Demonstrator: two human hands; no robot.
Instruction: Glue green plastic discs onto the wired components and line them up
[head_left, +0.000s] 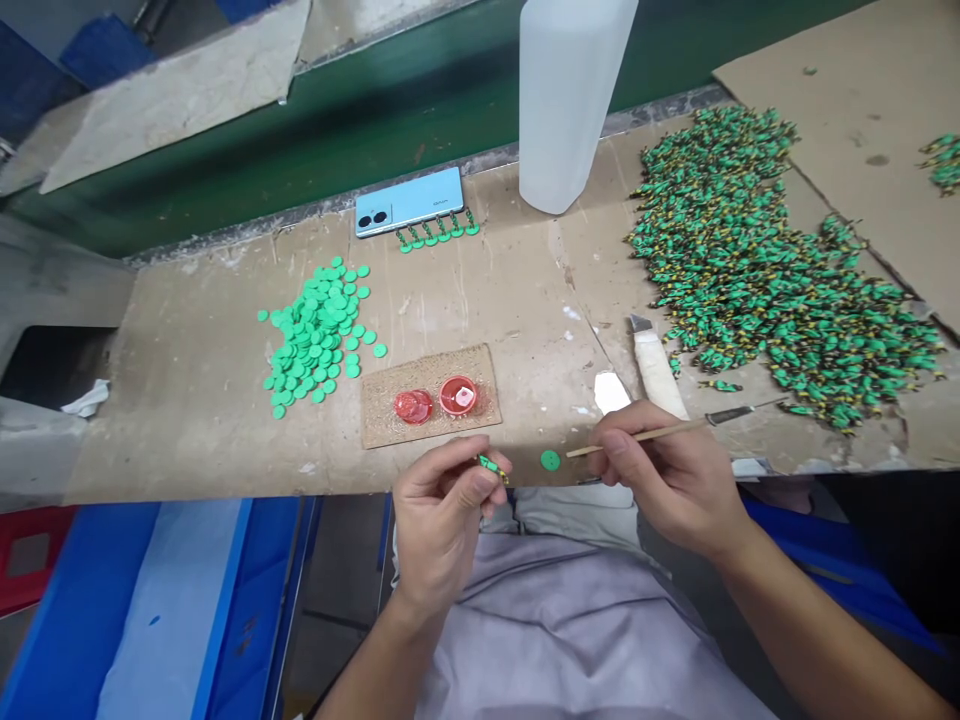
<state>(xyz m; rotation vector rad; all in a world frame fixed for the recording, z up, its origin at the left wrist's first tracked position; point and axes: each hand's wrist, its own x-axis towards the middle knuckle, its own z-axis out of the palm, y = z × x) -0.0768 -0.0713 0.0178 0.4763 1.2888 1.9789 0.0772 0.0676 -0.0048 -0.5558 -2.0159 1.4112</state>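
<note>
Between the thumb and fingers of my left hand (446,500) is a small green and yellow figurine (491,466). My right hand (667,480) is closed round a thin wooden stick (667,430), its pale tip pointing left. Just left of that tip, a single green disc (550,460) lies near the table's front edge. Behind my left hand, two small red cups (457,395) stand on a brown board (379,415); a whitish piece lies inside the right one. A row of several figurines on green bases (430,235) stands along a light blue phone (420,200).
Many loose green discs (315,335) are heaped on the left of the table. A big pile of green figurines (735,240) covers the right. A white plastic container (566,110) stands at the back. A utility knife (656,365) lies behind my right hand.
</note>
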